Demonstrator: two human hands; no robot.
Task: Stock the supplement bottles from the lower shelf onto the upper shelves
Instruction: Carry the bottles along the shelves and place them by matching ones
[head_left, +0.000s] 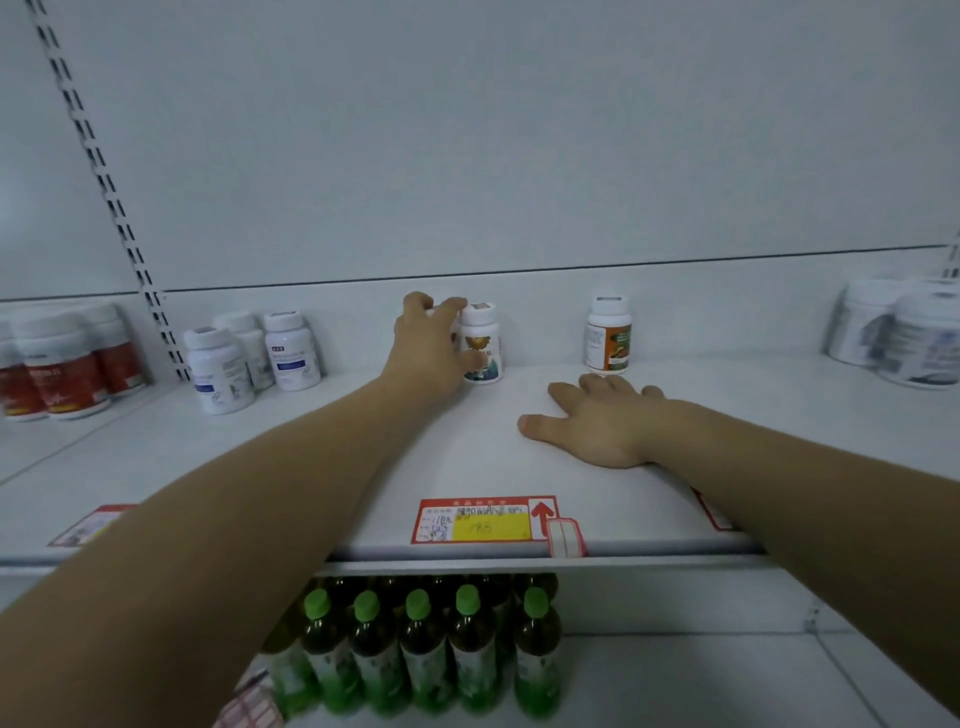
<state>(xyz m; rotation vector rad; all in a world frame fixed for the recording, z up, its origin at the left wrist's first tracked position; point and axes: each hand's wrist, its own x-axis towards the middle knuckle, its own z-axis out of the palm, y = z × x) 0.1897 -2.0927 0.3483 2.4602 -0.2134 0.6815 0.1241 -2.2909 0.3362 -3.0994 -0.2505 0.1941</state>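
On the white upper shelf (467, 457) my left hand (428, 343) reaches to the back, its fingers curled round a white supplement bottle (429, 312) that it almost wholly hides. Touching that hand's fingertips on the right stands a white bottle with a teal and orange label (484, 345). Further right, an orange-and-green-labelled bottle (609, 338) stands upright by itself. My right hand (597, 423) lies flat on the shelf, palm down, just in front of that bottle and holding nothing.
Three blue-labelled white bottles (249, 358) stand at the back left, with red-labelled jars (62, 364) beyond them. Large white tubs (904, 338) are at the far right. A red price tag (483, 519) marks the shelf's front edge. Green-capped drink bottles (426, 649) fill the shelf below.
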